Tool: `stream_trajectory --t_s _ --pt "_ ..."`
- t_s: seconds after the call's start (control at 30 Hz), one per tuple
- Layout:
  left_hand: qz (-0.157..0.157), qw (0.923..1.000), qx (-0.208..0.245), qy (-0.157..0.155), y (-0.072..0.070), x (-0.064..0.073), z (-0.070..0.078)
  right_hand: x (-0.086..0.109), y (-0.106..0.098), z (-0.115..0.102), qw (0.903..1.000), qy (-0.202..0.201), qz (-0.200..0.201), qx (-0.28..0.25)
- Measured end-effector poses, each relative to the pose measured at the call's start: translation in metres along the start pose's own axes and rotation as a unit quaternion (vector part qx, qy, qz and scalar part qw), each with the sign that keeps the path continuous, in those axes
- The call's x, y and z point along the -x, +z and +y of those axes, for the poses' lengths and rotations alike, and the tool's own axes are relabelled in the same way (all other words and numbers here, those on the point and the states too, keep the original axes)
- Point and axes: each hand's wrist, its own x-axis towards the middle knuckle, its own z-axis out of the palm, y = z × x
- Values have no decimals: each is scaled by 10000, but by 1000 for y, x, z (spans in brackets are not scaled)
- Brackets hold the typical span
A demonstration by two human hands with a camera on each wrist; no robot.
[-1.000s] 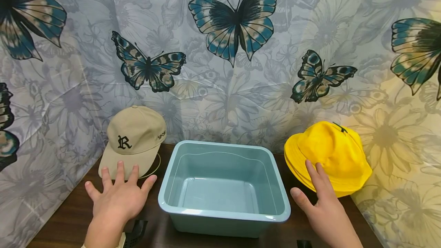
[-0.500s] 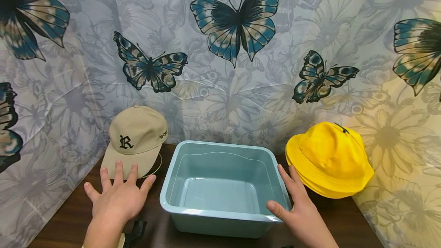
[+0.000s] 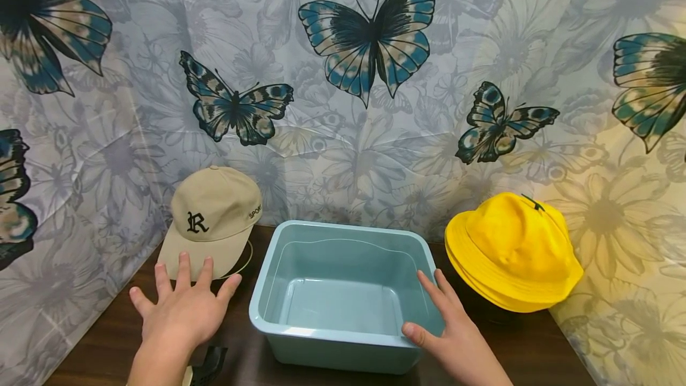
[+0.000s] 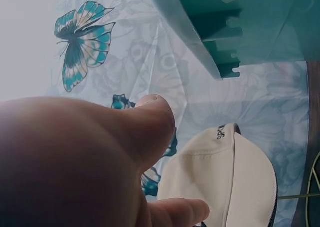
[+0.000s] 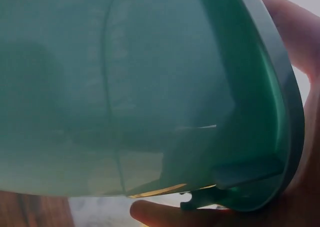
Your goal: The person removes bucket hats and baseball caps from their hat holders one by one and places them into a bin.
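Observation:
A light-blue plastic basin (image 3: pixel 343 333) stands upright on the dark wooden table. My right hand (image 3: pixel 455 332) is over its right front corner, thumb and fingers extended and spread apart. In the right wrist view the basin's outer wall (image 5: pixel 150 87) fills most of the picture, with the hand partly behind its rim; whether they touch, I cannot tell. To the left, my left hand (image 3: pixel 182 314) is spread wide, palm down, its fingertips in front of the brim of a beige baseball cap (image 3: pixel 217 201). Contact with the cap cannot be made out. Neither hand holds anything.
A yellow bucket hat (image 3: pixel 514 249) with a small green tab lies at the right, beyond the right hand. Cloth (image 3: pixel 343 153) printed with butterflies and flowers hangs behind and along both sides. A black wrist-mounted device (image 3: pixel 210 367) shows beside the left wrist.
My right hand has moved left, from in front of the yellow bucket hat to over the basin's right front corner. The left hand keeps its place; the view has shifted slightly.

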Motion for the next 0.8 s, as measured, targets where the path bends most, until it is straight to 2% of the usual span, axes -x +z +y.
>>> stream_trajectory --t_s 0.4,0.8 --pt "94 10000 21 20 3 0 -1 0 2 3 9992 379 0 130" --pt "72 10000 60 32 4 1 -1 0 4 4 9989 467 51 53"
